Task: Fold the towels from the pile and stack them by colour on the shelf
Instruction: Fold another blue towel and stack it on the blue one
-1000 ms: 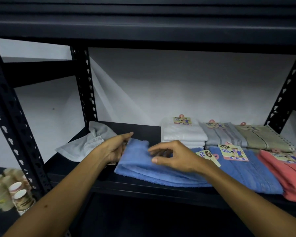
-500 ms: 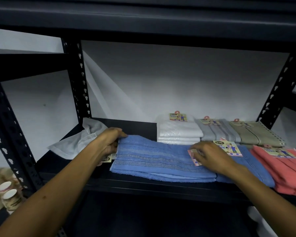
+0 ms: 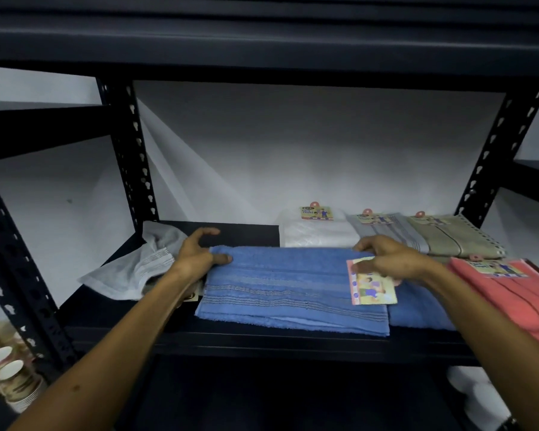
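A folded blue towel (image 3: 290, 290) lies along the shelf's (image 3: 262, 346) front edge. The left hand (image 3: 196, 256) pinches its rear left corner, grip clamped on it; the right hand (image 3: 389, 259) grips its rear right corner, above a paper label (image 3: 372, 286).

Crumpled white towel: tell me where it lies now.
Head view, the crumpled white towel lies at the shelf's left end, beside the left hand and the blue towel.
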A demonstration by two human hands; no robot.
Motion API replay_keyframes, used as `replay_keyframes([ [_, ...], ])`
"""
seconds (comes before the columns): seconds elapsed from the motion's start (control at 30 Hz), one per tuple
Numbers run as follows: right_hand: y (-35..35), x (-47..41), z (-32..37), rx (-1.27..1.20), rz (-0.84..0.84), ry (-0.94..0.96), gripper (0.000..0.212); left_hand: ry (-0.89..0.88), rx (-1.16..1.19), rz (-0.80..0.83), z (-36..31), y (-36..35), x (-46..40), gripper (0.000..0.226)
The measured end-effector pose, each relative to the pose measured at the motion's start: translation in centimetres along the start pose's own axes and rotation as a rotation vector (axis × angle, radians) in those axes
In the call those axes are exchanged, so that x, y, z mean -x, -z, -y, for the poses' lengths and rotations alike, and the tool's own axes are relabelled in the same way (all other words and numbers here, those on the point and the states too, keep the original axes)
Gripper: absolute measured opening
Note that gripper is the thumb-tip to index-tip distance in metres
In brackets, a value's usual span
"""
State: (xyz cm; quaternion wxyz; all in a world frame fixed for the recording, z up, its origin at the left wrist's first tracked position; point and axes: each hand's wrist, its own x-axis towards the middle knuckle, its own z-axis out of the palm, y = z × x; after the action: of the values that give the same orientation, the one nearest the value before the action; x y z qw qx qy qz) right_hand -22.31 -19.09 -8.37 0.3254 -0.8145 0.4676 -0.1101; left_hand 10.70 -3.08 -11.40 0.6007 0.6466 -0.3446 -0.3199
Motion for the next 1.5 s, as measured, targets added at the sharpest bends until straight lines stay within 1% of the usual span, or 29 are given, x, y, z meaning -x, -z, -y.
replay_keyframes([
  [0.07, 1.4, 0.6, -0.3, -0.163, -0.003, -0.030, 0.026, 0.090, 0.218, -0.006, -0.1, 0.2, 0.0, 0.059],
  [0.1, 1.9, 0.8, -0.5, -0.189, 0.002, -0.037, 0.025, 0.117, 0.311, -0.006, 0.0, 0.1, -0.1, 0.060],
  [0.13, 2.1, 0.9, -0.6, -0.169, 0.015, -0.041, 0.024, 0.143, 0.378, -0.004, -0.1, -0.2, -0.1, 0.059],
  [0.2, 1.9, 0.6, -0.7, -0.084, 0.062, -0.051, 0.024, 0.201, 0.436, 0.024, 0.0, -1.1, 0.0, 0.053],
  [0.27, 1.0, 0.2, -1.0, -0.048, 0.073, -0.054, 0.026, 0.261, 0.419, 0.083, 0.0, -1.8, -0.1, 0.044],
  [0.3, 0.6, 0.0, -1.3, -0.059, 0.066, -0.056, 0.026, 0.293, 0.375, 0.116, -0.1, -2.0, -0.2, 0.041],
  [0.37, 0.4, 0.0, -1.6, -0.101, 0.068, -0.052, 0.027, 0.307, 0.235, 0.143, 0.1, -2.3, -0.8, 0.042],
  [0.4, 0.6, 0.0, -1.8, -0.111, 0.084, -0.048, 0.027, 0.289, 0.174, 0.124, 0.1, -2.6, -1.0, 0.044],
  [0.47, 1.1, 0.2, -2.1, -0.122, 0.122, -0.052, 0.026, 0.255, 0.143, 0.028, 0.3, -2.8, -1.3, 0.046],
  [0.57, 1.3, 0.4, -2.5, -0.130, 0.101, -0.044, 0.032, 0.256, 0.231, -0.056, 0.4, -2.8, -1.3, 0.053],
  [0.63, 0.8, 0.7, -2.7, -0.023, 0.020, 0.008, 0.042, 0.195, 0.123, -0.049, 0.7, -2.7, -1.1, 0.055],
  [0.73, -0.4, 1.4, -3.3, 0.260, -0.223, 0.166, 0.058, -0.026, -0.216, -0.070, 1.1, -2.3, -0.1, 0.050],
  [0.8, -1.3, 2.7, -3.1, 0.362, -0.400, 0.200, 0.055, -0.157, -0.464, -0.041, 1.3, -1.8, 0.7, 0.037],
  [0.83, -1.7, 3.7, -2.9, 0.370, -0.457, 0.151, 0.051, -0.186, -0.589, -0.007, 1.3, -1.6, 1.2, 0.031],
  [0.87, -1.9, 4.5, -2.7, 0.377, -0.470, 0.059, 0.049, -0.194, -0.706, 0.025, 1.5, -1.4, 1.7, 0.028],
  [0.93, -2.5, 5.8, -2.5, 0.402, -0.378, -0.131, 0.053, -0.198, -0.898, 0.060, 1.6, -1.3, 2.5, 0.031],
  [0.97, -2.7, 6.3, -2.4, 0.395, -0.334, -0.169, 0.055, -0.201, -0.966, 0.069, 1.6, -1.4, 2.9, 0.035],
  [1.03, -3.0, 6.9, -1.9, 0.335, -0.340, -0.138, 0.056, -0.177, -1.033, 0.082, 1.6, -1.7, 3.4, 0.042],
  [1.2, -4.6, 6.4, -0.2, 0.079, -0.482, 0.056, 0.051, -0.114, -1.109, 0.057, 1.0, -0.6, 4.7, 0.050],
  [1.27, -5.4, 5.7, 0.2, 0.073, -0.479, 0.079, 0.050, -0.104, -1.134, 0.021, 0.8, 0.3, 5.3, 0.050],
  [1.33, -6.2, 4.8, 0.4, 0.174, -0.466, 0.090, 0.046, -0.115, -1.179, -0.001, 0.9, 0.8, 5.6, 0.048],
  [1.4, -7.0, 4.0, 0.6, 0.394, -0.515, 0.080, 0.041, -0.170, -1.219, -0.016, 1.1, 1.0, 5.9, 0.043],
  [1.47, -7.5, 3.7, 0.5, 0.564, -0.613, 0.109, 0.041, -0.292, -1.226, -0.057, 1.8, 1.2, 6.2, 0.033],
  [1.5, -7.6, 3.8, 0.4, 0.569, -0.648, 0.174, 0.040, -0.388, -1.213, -0.081, 2.2, 1.5, 6.5, 0.028],
])
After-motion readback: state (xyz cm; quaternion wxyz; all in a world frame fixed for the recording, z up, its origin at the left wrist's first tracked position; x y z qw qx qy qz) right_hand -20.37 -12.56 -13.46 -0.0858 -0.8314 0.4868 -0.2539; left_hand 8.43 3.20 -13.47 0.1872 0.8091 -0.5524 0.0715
